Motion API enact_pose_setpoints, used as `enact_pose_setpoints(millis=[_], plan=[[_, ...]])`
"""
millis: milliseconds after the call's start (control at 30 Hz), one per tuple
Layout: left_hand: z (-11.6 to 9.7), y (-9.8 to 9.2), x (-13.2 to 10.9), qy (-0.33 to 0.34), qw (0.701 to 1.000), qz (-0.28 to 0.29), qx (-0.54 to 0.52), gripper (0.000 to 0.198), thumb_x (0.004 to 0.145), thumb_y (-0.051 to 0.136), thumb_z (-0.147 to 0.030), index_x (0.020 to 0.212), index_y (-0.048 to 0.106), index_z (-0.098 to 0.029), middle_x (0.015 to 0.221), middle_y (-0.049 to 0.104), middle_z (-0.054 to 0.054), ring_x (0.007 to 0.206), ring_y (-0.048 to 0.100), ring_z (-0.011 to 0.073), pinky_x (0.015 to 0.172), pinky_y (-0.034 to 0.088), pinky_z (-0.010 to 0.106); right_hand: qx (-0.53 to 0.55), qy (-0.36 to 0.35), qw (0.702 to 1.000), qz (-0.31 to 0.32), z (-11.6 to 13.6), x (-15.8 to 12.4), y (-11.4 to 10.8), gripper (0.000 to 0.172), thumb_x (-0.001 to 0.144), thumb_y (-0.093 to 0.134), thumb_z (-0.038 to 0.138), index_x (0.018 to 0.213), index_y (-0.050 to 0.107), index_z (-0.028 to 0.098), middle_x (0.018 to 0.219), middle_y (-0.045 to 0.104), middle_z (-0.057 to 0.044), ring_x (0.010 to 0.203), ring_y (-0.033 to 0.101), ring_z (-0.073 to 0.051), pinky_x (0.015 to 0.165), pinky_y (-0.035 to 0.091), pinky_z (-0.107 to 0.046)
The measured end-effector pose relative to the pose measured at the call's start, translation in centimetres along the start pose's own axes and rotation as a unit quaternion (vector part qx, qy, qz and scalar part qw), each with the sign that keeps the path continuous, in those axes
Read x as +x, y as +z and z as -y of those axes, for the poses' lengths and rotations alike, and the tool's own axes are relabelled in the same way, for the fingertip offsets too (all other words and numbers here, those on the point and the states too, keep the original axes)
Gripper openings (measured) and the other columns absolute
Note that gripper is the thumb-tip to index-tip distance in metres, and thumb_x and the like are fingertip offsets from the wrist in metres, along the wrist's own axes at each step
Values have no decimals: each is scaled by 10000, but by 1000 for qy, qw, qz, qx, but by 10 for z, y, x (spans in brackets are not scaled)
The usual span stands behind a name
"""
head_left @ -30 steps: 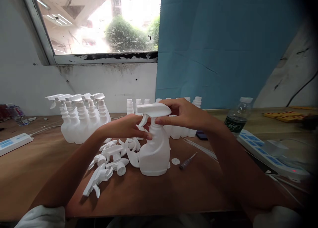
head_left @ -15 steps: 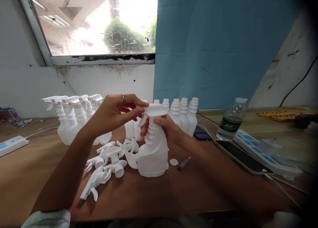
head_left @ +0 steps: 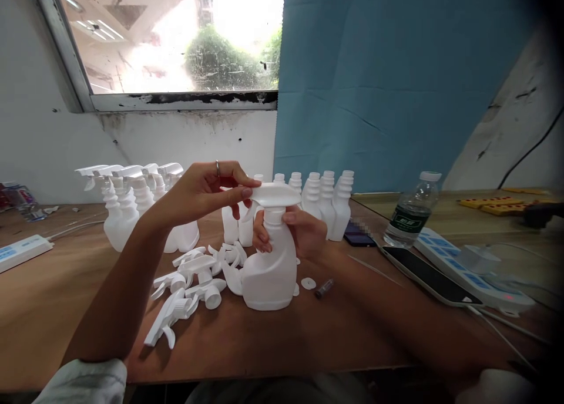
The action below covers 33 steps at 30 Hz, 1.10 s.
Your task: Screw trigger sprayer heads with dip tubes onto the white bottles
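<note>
"Where's the white spray bottle (head_left: 269, 280)?"

"Standing up on the brown table (head_left: 229, 348). Call it the middle of our clock."

"What are the hands doing?"

"The left hand (head_left: 207, 195) pinches the nose of the spray head (head_left: 278, 196) — thumb and finger closed on it. The right hand (head_left: 311, 232) is curled round the bottle's neck, with its thumb by the collar."

"What's close by?"

"A pile of loose spray heads (head_left: 200, 267) lies near nine o'clock. Bottles with heads on (head_left: 115, 229) stand at ten. Bare-necked bottles (head_left: 342, 207) stand in a row at one."

"Any words to read?"

"A clear water bottle (head_left: 399, 238) is at two o'clock. It has a dark green label (head_left: 409, 217) with white writing — it looks like big letters or signs, but it's too blurry for me to be sure."
</note>
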State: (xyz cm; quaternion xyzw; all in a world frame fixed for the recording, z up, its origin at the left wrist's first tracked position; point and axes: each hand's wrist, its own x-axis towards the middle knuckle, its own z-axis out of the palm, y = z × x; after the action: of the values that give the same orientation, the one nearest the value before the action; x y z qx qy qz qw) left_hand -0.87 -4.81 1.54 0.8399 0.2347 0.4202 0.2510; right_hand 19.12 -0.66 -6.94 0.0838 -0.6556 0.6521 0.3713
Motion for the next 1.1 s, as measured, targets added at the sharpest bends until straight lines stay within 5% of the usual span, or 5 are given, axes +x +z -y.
enact_pose_setpoints(millis=[133, 533, 1100], plan=[[-5, 0, -1, -10, 1000, 6, 27, 144, 848, 685, -286, 850, 654, -145, 1025, 711, 74, 668, 687, 120, 641, 617, 258, -37, 15, 999, -22, -1, 0, 0, 152, 834, 604, 284, 810, 580, 136, 655, 556, -8, 552, 522, -130, 584, 424, -307], [-6, -2, -2, -23, 999, 14, 43, 171, 862, 668, -311, 838, 629, -147, 1026, 709, 76, 645, 673, 107, 648, 612, 253, 0, 10, 1000, -13, 1, 0, 2, 275, 847, 581, 341, 1036, 549, 145, 689, 559, 0, 561, 522, -133, 587, 419, -315], [-8, -1, -2, -24, 998, 18, 62, 210, 861, 662, -356, 818, 620, -155, 899, 715, 58, 635, 671, 118, 625, 604, 250, -17, 31, 999, -5, 0, 0, 2, 211, 863, 621, 339, 909, 577, 138, 675, 518, 9, 566, 505, -117, 575, 400, -294]])
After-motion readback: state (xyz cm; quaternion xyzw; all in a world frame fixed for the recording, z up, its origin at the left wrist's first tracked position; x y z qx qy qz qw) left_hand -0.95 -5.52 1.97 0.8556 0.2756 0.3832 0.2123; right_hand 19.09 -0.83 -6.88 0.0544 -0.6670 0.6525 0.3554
